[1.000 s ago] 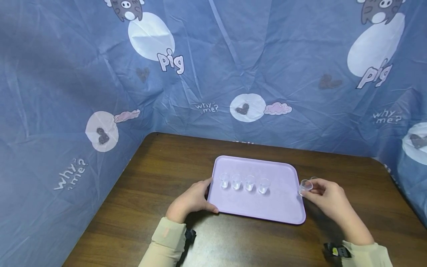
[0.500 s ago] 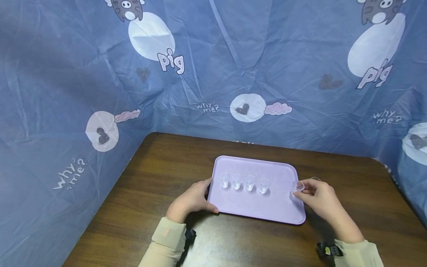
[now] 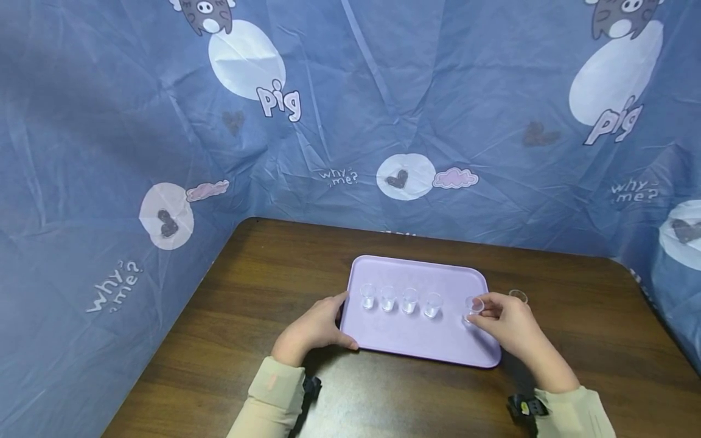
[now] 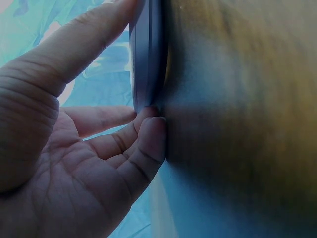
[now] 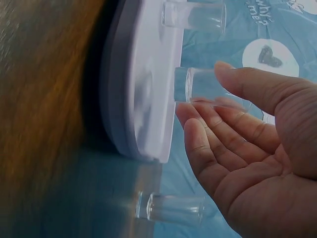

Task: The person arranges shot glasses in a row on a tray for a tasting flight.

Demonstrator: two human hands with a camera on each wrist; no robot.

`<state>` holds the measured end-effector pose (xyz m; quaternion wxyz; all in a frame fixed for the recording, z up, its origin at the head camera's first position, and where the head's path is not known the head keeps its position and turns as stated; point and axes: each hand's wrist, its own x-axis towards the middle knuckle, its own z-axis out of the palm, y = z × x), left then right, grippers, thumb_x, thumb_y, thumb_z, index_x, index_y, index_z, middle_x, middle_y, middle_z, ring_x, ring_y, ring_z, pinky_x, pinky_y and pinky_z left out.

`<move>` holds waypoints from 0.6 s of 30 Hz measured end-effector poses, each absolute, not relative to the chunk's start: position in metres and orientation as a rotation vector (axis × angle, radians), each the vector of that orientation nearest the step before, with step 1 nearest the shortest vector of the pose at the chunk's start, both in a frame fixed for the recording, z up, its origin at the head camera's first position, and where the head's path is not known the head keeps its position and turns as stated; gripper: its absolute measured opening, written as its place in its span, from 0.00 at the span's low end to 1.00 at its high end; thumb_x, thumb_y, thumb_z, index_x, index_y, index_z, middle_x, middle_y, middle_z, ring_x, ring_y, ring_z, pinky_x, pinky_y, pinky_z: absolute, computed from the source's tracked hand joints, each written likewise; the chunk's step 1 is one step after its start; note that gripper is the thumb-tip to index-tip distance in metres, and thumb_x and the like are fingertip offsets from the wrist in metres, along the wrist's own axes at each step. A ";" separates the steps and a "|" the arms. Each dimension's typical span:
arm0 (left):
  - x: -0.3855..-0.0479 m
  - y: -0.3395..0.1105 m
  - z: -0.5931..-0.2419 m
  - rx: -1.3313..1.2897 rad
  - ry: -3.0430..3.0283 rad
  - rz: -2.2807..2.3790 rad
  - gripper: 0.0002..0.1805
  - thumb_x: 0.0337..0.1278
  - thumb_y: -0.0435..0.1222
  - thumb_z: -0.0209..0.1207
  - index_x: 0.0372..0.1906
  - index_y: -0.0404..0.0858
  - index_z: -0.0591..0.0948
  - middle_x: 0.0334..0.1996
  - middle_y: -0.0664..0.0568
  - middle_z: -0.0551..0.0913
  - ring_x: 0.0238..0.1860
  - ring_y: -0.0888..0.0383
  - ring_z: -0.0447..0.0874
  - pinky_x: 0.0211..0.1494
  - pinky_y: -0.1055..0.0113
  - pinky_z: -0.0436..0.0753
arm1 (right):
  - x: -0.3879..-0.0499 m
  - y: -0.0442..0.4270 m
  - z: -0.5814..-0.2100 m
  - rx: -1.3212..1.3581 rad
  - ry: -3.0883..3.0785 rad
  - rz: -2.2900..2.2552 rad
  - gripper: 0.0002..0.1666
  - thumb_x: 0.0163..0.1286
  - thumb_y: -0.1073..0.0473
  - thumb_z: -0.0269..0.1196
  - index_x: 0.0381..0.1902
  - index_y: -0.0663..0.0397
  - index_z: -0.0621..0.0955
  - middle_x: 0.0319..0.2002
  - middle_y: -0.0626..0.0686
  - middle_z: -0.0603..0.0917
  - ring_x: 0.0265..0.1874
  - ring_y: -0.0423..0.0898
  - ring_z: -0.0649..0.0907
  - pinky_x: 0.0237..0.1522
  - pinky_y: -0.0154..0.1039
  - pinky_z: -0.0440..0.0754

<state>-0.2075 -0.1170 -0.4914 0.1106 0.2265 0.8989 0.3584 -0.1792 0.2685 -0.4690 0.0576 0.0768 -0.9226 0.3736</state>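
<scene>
A lilac tray (image 3: 391,334) lies on the table. At its near left corner my left hand (image 3: 313,330) grips the rim, thumb on the front edge and fingers at the left side, as the left wrist view also shows the tray edge (image 4: 142,64). My right hand (image 3: 516,325) pinches a clear shot glass (image 3: 473,304) between thumb and fingers, upright over the tray's right part. Whether its base touches the tray I cannot tell. Several like shot glasses (image 3: 410,300) stand in a row across the tray's left and middle.
Another clear shot glass (image 3: 518,296) stands on the table right of the tray, partly behind my right hand; the right wrist view shows this glass (image 5: 176,208) whole. The brown wooden table (image 3: 263,261) is bordered by a blue printed cloth (image 3: 328,121) behind and at the sides.
My right hand has carried its shot glass leftward, from the tray's right rim to over the tray. The shot glass on the table has come into clearer view. My left hand has stayed put.
</scene>
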 end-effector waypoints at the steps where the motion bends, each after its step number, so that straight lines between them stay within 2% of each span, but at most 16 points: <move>1: -0.207 -0.117 -0.491 0.664 2.638 1.055 0.60 0.31 0.40 0.85 0.74 0.27 0.65 0.58 0.35 0.79 0.57 0.44 0.77 0.61 0.49 0.74 | -0.180 0.267 -0.470 0.238 -2.794 1.139 0.17 0.57 0.66 0.77 0.43 0.67 0.86 0.35 0.55 0.88 0.33 0.46 0.85 0.32 0.33 0.82; 9: -0.206 -0.117 -0.490 0.670 2.637 1.055 0.59 0.32 0.40 0.85 0.73 0.27 0.66 0.58 0.35 0.79 0.57 0.43 0.77 0.61 0.49 0.74 | -0.187 0.259 -0.475 0.240 -2.822 1.160 0.17 0.57 0.66 0.77 0.43 0.67 0.85 0.34 0.55 0.88 0.32 0.46 0.86 0.31 0.34 0.82; 18: -0.206 -0.117 -0.490 0.671 2.619 1.081 0.56 0.31 0.39 0.85 0.71 0.28 0.68 0.53 0.38 0.81 0.52 0.46 0.79 0.58 0.50 0.76 | -0.190 0.250 -0.477 0.274 -2.821 1.242 0.18 0.56 0.67 0.77 0.43 0.68 0.84 0.36 0.57 0.88 0.34 0.49 0.87 0.33 0.33 0.83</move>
